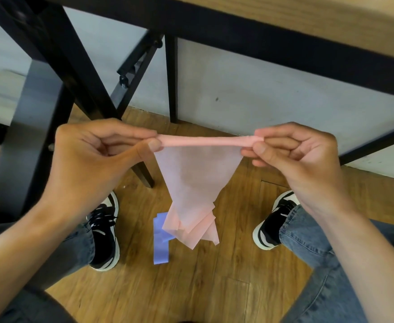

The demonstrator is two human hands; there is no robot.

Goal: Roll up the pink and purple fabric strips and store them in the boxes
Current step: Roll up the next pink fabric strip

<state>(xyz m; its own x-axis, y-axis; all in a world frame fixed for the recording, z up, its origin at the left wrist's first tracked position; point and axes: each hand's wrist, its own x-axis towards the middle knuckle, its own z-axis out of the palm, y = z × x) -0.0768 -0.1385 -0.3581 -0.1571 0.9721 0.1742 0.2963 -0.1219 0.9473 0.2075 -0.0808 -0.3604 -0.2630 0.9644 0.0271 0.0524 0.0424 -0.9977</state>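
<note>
Wooden plank floor (191, 287) lies below, with a purple fabric strip (161, 243) flat between two black-and-white shoes. Left hand (93, 159) and right hand (291, 155) each pinch one end of the rolled top edge of a thin pink fabric strip (196, 173), whose loose length hangs down toward the floor.

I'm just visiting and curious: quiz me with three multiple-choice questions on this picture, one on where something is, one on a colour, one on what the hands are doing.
1. Where is the purple strip?
A on the wooden floor
B on the table
C in a box

2. What colour is the held strip?
A green
B pink
C white

3. How do the left hand and right hand hold it?
A flat palms
B one hand only
C each pinches an end of the rolled top edge

Answers: A, it lies on the floor between the shoes; B, it is plainly pink; C, both hands' fingers pinch the roll's ends.
</note>
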